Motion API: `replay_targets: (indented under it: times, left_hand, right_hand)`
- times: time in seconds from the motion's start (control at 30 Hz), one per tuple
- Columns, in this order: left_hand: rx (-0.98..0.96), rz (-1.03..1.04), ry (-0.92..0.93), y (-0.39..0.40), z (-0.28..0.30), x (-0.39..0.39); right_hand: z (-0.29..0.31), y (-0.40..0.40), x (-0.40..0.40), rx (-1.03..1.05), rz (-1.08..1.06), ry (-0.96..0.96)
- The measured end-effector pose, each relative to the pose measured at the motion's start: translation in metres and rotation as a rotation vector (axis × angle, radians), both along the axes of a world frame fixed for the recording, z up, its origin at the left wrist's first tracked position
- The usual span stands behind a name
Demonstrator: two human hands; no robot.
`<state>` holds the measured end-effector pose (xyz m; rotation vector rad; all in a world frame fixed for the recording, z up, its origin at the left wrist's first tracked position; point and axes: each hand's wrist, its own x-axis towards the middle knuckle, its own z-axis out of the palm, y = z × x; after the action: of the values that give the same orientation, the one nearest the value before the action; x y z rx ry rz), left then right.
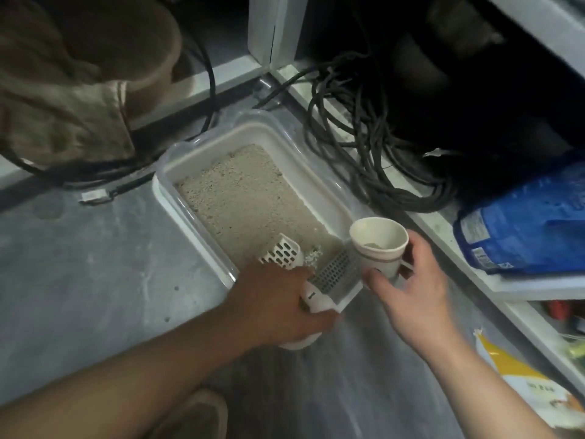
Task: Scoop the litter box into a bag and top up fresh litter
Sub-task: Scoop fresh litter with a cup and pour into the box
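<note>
Left hand (278, 299) wrapped around white scoop (329, 280), slotted blade angled up and right to paper cup (378, 245) gripped by right hand (411, 280), touching its base. Beyond, litter box (202, 160) on floor, long axis running away leftward; blue bag (522, 226) far right.

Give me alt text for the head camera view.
A left hand grips a white slotted plastic scoop over the near end of a white litter tray, while the right hand holds a paper cup beside it.
</note>
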<state>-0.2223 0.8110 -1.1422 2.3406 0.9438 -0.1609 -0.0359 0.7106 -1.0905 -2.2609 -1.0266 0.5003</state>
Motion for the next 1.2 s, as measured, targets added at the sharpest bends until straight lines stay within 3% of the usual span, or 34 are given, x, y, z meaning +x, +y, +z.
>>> replay_targets:
  times: [0.3,0.53,0.77,0.97,1.2]
  left_hand:
    - [-0.159,-0.038,-0.133,0.044,0.021,-0.02]
    - [-0.423,-0.046,-0.205,0.082,0.012,-0.037]
    - [-0.956,0.335,-0.619,0.099,0.008,-0.034]
    - [-0.951,0.442,-0.713,0.106,0.007,-0.037]
    - [-0.932,0.27,-0.745,0.097,0.02,-0.056]
  right_hand:
    - [-0.018,0.001,-0.003,-0.055,0.105,-0.077]
    - [-0.01,0.003,-0.003,-0.144,0.192,-0.078]
    - [-0.01,0.009,-0.005,-0.142,0.221,-0.093]
    - [-0.013,0.01,-0.009,-0.169,0.254,-0.064]
    - [-0.018,0.011,-0.005,-0.209,0.25,-0.117]
